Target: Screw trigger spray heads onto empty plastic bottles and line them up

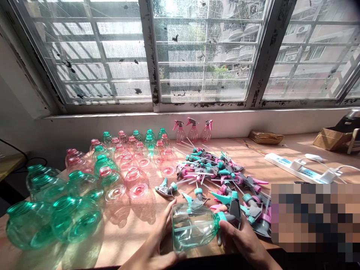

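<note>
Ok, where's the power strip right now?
In the head view, the power strip lies on the table towards the right, just right of the spray head pile and in front of the brown basket.

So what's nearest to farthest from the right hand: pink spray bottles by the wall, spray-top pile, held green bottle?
1. Held green bottle: its neck end is at the right hand.
2. Spray-top pile: beyond the hand, on the table.
3. Pink spray bottles: farthest back, by the wall.
</note>
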Demonstrator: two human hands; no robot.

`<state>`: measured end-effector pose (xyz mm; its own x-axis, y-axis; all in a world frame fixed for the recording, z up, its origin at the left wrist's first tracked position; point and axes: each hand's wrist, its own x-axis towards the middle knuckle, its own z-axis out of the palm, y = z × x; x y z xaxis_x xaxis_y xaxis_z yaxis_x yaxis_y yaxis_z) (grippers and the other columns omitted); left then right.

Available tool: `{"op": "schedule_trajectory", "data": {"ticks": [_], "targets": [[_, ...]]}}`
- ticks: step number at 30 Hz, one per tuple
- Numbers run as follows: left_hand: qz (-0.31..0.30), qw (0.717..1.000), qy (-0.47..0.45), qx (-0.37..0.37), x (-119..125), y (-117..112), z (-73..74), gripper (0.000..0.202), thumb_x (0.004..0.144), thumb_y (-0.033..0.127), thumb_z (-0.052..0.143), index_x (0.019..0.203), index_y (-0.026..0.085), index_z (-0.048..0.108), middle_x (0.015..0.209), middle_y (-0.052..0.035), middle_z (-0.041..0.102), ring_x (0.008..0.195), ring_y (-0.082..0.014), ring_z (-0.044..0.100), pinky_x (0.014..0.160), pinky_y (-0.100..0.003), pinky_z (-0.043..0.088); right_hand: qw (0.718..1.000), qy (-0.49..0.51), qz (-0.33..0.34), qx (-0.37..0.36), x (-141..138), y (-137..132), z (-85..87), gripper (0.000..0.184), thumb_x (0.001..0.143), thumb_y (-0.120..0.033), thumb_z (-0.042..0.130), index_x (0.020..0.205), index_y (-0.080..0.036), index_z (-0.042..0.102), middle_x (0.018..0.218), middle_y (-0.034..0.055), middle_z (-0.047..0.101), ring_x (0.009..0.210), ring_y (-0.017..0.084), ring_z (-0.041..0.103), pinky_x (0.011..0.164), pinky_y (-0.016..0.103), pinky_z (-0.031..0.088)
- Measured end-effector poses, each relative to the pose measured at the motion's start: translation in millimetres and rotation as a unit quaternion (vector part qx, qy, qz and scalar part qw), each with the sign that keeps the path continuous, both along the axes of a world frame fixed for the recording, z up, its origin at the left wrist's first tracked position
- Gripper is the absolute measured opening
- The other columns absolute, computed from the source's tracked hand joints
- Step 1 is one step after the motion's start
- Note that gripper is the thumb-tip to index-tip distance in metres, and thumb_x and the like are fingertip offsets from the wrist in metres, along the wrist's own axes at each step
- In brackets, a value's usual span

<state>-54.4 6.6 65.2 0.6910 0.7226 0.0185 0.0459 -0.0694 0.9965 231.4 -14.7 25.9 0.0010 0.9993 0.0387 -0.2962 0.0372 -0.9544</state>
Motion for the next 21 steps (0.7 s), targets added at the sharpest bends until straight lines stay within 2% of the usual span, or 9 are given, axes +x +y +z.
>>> {"op": "schedule_trajectory", "data": {"ticks": [3,6,8,12,14,17,19,21], "targets": [[-0.007,0.999,-0.05,0.002,5,0,-6.3,0.106,0.096,0.056,0.071,0.169,0.038,-0.004,0.169,-0.0137,0.045,0.154,-0.0398,0.043,0.124,-0.055,0.036,1.0,-0.001,0.0,0.003,-1,0,2.6,0.051,0.075,-0.057,0.092,0.102,-0.019,0.072,0.064,-0.0002,0.075,0.053,0.02,0.068,0.055,0.032,0.055],[0.009,0.997,-0.074,0.0,5,-5,-11.7,0.094,0.102,0.046,0.067,0.169,0.042,0.001,0.166,-0.0126,0.049,0.153,-0.0369,0.046,0.126,-0.056,0.032,1.0,0.011,0.023,-0.01,-1,0,2.0,0.051,0.076,-0.057,0.091,0.104,-0.021,0.069,0.063,-0.0004,0.075,0.05,0.021,0.069,0.051,0.031,0.054],[0.021,0.997,-0.068,-0.012,3,-8,-14.3,0.094,0.102,0.044,0.069,0.169,0.043,0.003,0.173,-0.0098,0.039,0.159,-0.0366,0.035,0.13,-0.056,0.025,0.999,0.01,0.032,-0.015,-1,0,-0.7,0.052,0.078,-0.058,0.09,0.104,-0.021,0.066,0.06,-0.001,0.074,0.047,0.02,0.068,0.048,0.03,0.052],[0.008,0.996,-0.082,-0.019,-4,-7,-20.3,0.091,0.102,0.046,0.069,0.168,0.046,0.006,0.182,0.0018,0.004,0.165,-0.036,0.004,0.132,-0.053,0.021,0.999,0.021,0.04,-0.009,0,0,-5.0,0.051,0.08,-0.057,0.089,0.105,-0.02,0.064,0.058,-0.0012,0.074,0.046,0.019,0.068,0.048,0.029,0.053],[0.01,0.996,-0.085,-0.001,-7,-5,-24.1,0.084,0.103,0.044,0.067,0.167,0.05,0.012,0.181,0.0063,-0.001,0.165,-0.0348,0.0,0.133,-0.052,0.021,0.999,0.025,0.043,-0.002,0,0,-4.3,0.049,0.082,-0.057,0.088,0.102,-0.019,0.066,0.061,0.0006,0.076,0.047,0.019,0.068,0.049,0.03,0.054],[0.013,0.996,-0.089,0.003,-7,-4,-26.6,0.08,0.104,0.042,0.066,0.165,0.053,0.016,0.181,0.0067,0.004,0.165,-0.0339,0.01,0.131,-0.051,0.026,0.999,0.026,0.044,0.004,0,0,-2.0,0.047,0.083,-0.058,0.086,0.099,-0.019,0.066,0.063,0.0024,0.077,0.047,0.019,0.069,0.05,0.031,0.056],[0.004,0.996,-0.09,-0.019,-5,-4,-24.0,0.091,0.1,0.04,0.073,0.166,0.051,0.011,0.181,0.0019,0.011,0.164,-0.0355,0.022,0.129,-0.053,0.031,0.999,0.028,0.04,0.002,0,0,-1.5,0.049,0.083,-0.059,0.087,0.101,-0.02,0.063,0.06,0.0007,0.076,0.046,0.019,0.069,0.049,0.031,0.055],[-0.002,0.996,-0.082,-0.032,-3,-4,-18.4,0.105,0.094,0.041,0.081,0.168,0.048,0.006,0.18,-0.0033,0.021,0.162,-0.0371,0.028,0.129,-0.055,0.028,0.999,0.025,0.035,0.001,0,0,-1.7,0.05,0.083,-0.06,0.086,0.102,-0.021,0.061,0.056,-0.0005,0.075,0.046,0.02,0.069,0.048,0.03,0.054]]}}
